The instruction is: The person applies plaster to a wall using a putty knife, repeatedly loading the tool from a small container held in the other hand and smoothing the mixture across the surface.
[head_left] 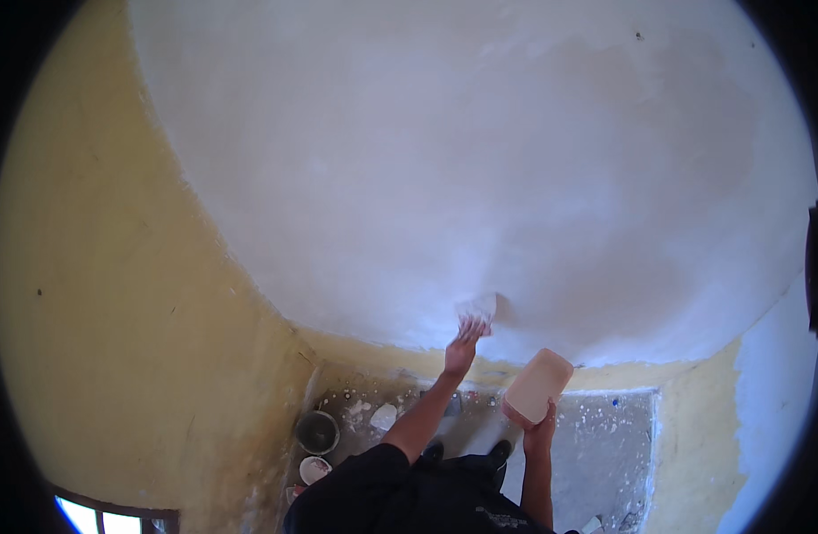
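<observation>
My left hand (465, 344) is closed on a pale, flat spreader (478, 304), slightly blurred, against the white-coated wall (480, 160) near its lower part. My right hand (542, 419) grips the lower end of a pinkish rectangular container (539, 383) with pale contents, held out to the right of my left hand. Below both, my feet in dark shoes (499, 450) stand on the speckled floor.
A yellow wall (115, 267) rises at the left, with a window (97, 521) low down. A dark bucket (318, 432), a white bowl (314, 470) and pale scraps (384, 416) lie on the splattered floor (600, 454). A yellow-and-white wall (693, 436) stands at the right.
</observation>
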A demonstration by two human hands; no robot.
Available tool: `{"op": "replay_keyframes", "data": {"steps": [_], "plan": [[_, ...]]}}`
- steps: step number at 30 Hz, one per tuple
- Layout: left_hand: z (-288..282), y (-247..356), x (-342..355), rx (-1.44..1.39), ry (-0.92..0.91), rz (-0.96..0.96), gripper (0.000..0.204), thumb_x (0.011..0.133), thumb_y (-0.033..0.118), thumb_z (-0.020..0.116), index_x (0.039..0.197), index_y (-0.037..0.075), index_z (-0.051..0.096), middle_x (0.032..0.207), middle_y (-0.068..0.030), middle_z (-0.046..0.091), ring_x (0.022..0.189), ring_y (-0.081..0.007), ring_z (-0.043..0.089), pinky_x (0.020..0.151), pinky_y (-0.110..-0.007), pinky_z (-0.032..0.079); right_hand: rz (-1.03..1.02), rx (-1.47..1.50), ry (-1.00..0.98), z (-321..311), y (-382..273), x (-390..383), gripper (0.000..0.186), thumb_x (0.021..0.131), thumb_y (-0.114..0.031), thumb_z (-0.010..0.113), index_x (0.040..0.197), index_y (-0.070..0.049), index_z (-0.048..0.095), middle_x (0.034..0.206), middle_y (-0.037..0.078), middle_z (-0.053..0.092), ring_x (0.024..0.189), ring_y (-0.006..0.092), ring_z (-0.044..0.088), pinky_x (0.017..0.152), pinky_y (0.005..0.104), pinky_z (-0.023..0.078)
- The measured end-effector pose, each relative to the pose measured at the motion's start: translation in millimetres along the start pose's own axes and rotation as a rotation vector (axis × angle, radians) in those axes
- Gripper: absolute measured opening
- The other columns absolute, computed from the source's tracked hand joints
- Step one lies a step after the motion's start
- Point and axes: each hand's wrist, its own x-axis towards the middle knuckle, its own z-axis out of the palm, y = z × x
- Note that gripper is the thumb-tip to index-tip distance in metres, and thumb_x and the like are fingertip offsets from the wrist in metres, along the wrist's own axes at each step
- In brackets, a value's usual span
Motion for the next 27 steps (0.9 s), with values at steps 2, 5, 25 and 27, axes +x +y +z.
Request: {"op": "replay_keyframes", "data": {"steps": [2,5,25,27], "plan": [[-7,18,-30,-0.134,0.015,-0.101,0.040,0.086,-0.007,0.050,0.123,0.005,0.061,0.128,-0.0134,0.059,0.120,-0.0293,0.056,0.096,-0.037,0.050,-0.018,-0.036,0.074,10,-12,-11,0.053,0.098,-0.040,0.045,0.137,-0.005,0.038,0.128,0.011,0.051,0.119,0.0238,0.054,0.090,0.0411,0.053],[-29,8,-21,-0.175,0.401,-0.531,0.034,0.091,-0.002,0.050,0.124,-0.002,0.061,0.119,-0.0204,0.063,0.106,-0.0330,0.064,0.085,-0.035,0.053,-0.028,-0.046,0.068,-8,0,-3,0.052,0.098,-0.040,0.044,0.137,-0.005,0.038,0.126,0.010,0.052,0.117,0.0234,0.056,0.091,0.0397,0.052],[-76,178,147,-0.787,0.259,-0.493,0.033,0.092,0.001,0.058,0.125,-0.001,0.060,0.120,-0.0126,0.065,0.105,-0.0133,0.063,0.089,-0.026,0.049,-0.011,-0.133,-0.047,10,5,10,0.046,0.100,-0.034,0.039,0.131,-0.001,0.043,0.124,0.015,0.054,0.114,0.0281,0.058,0.090,0.0411,0.053],[-92,162,138,-1.043,0.165,-0.565,0.030,0.094,0.006,0.059,0.122,-0.005,0.059,0.108,-0.0074,0.068,0.091,-0.0092,0.063,0.081,-0.024,0.050,-0.080,-0.275,0.000,-14,26,27,0.047,0.100,-0.037,0.039,0.133,-0.003,0.043,0.124,0.013,0.056,0.116,0.0273,0.057,0.094,0.0438,0.051]]}}
